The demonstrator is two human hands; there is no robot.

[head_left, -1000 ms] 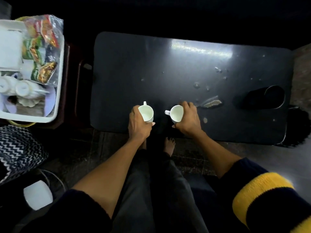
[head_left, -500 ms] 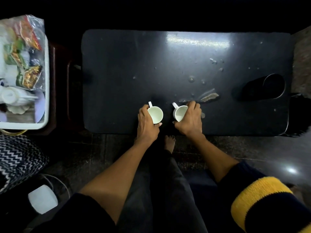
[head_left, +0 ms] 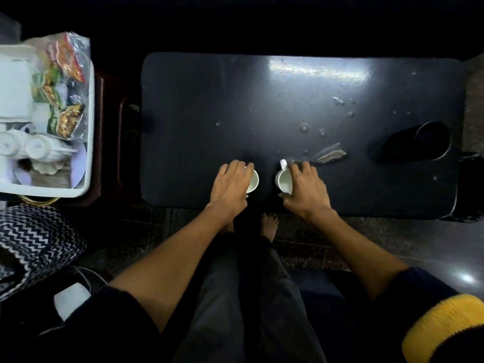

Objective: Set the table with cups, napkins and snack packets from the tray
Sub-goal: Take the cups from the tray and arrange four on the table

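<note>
Two white cups stand side by side near the front edge of the dark table [head_left: 209, 100]. My left hand [head_left: 230, 186] lies over the left cup [head_left: 253, 180], fingers across its rim and thumb at its near side, hiding most of it. My right hand [head_left: 307, 188] grips the right cup [head_left: 283, 180] from the right; its handle points away from me. To the left, a white tray [head_left: 39, 190] holds snack packets [head_left: 65, 119], more white cups [head_left: 34, 148] and a white napkin stack [head_left: 13, 87].
A black cylindrical container [head_left: 419, 141] lies on its side at the table's right end. A chipped patch [head_left: 331, 155] and crumbs mark the tabletop beyond the right cup. A zigzag-patterned cloth [head_left: 31, 239] lies on the left; my legs and bare feet are below the table's front edge.
Both hands brought the cups closer together and set them down near the front edge. My left hand's fingers have spread flatter over its cup.
</note>
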